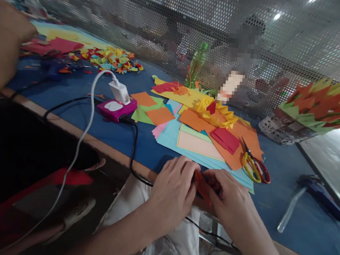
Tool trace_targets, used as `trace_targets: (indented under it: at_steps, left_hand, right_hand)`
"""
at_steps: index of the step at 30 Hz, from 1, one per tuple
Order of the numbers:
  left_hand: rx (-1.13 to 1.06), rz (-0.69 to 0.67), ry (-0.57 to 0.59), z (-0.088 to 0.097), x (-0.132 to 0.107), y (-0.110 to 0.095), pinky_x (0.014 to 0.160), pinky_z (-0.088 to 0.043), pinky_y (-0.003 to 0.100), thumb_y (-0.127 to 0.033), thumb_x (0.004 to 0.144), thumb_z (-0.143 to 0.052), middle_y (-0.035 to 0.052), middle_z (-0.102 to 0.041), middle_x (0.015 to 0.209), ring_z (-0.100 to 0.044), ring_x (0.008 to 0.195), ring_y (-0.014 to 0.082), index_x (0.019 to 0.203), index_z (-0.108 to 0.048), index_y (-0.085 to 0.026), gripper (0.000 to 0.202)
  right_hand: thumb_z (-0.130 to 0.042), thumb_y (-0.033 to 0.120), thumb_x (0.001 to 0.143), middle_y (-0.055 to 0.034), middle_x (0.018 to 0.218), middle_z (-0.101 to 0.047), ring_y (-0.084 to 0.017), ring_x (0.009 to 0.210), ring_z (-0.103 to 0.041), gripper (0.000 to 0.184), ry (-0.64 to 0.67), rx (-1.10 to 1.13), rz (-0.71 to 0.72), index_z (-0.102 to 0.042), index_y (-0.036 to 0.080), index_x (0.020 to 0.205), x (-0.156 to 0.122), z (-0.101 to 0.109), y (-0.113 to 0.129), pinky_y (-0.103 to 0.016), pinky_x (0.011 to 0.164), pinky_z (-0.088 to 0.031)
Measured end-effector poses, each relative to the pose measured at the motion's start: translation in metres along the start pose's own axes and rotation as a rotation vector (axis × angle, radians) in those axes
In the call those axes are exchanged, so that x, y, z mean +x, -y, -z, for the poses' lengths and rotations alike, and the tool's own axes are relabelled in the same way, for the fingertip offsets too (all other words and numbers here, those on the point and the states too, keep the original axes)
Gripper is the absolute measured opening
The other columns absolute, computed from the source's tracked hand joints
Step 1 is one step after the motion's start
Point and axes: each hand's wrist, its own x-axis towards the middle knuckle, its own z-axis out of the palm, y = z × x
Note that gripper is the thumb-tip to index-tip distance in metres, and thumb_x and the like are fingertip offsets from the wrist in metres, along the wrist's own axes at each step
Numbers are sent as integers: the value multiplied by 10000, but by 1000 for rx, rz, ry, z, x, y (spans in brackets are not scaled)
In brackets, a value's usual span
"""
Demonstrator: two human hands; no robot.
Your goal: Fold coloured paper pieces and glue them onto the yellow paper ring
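Note:
Near the table's front edge, a small folded piece of orange-red paper (203, 188) is held between my two hands. My left hand (175, 185) closes on its left side, fingers bent over the top. On the other side my right hand (225, 189) pinches it, thumb in front and fingers curled behind. Parts of the paper are hidden by the fingers. Just beyond lie stacked light blue sheets (169, 137), orange sheets (232, 158) and small red pieces (224, 139). Scissors (255, 167) with yellow and red handles rest right of the stack.
A purple power strip (117, 109) with a white charger (119, 92) and cables stands left. A green bottle (197, 64), a yellow paper flower (216, 112) and a basket (287, 127) of folded paper stand behind. A glue gun (326, 198) lies right. Another person's arm (6, 40) reaches in left.

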Motion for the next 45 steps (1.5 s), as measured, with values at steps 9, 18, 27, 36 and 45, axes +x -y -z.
trace_targets:
  at_steps: [9,18,27,36,45]
  left_hand:
    - [-67,-150,-221,-3,-8,3,867,-444,387,-89,941,-502,58,-600,1024,-541,966,205,1020,-552,-189,137]
    - [58,-497,-309,-42,-40,4,1052,-458,395,-199,882,-681,88,-702,1030,-632,1025,211,1013,-669,-99,165]
    - [34,-468,-357,-42,-44,16,1121,-432,400,-69,926,-543,69,-720,1072,-644,1086,174,1065,-662,-116,189]
    - [80,-443,-347,-45,-43,10,1151,-396,402,-102,902,-622,75,-717,1151,-618,1183,189,1067,-679,-121,175]
    - [104,-435,-341,-31,-46,20,1149,-345,414,-57,923,-551,49,-730,1154,-628,1146,179,1111,-678,-121,236]
  right_hand:
    - [-498,195,962,-25,979,-636,-180,831,-619,164,-37,22,1,-599,236,1084,2,-2,0,-314,711,-463]
    - [-606,253,934,34,868,-662,-148,737,-616,73,-68,58,-68,-623,273,1002,4,-6,1,-281,660,-456]
    - [-405,266,1034,-23,997,-641,-158,865,-624,203,-30,95,129,-606,248,1059,-15,-5,-4,-295,737,-499]
    - [-373,53,916,-121,1243,-562,-230,1113,-569,472,-71,-127,377,-553,194,1329,-31,-4,-18,-372,892,-549]
    - [-444,72,945,-130,1268,-570,-228,1181,-522,357,-120,-112,425,-595,152,1259,-39,-7,-23,-349,920,-525]
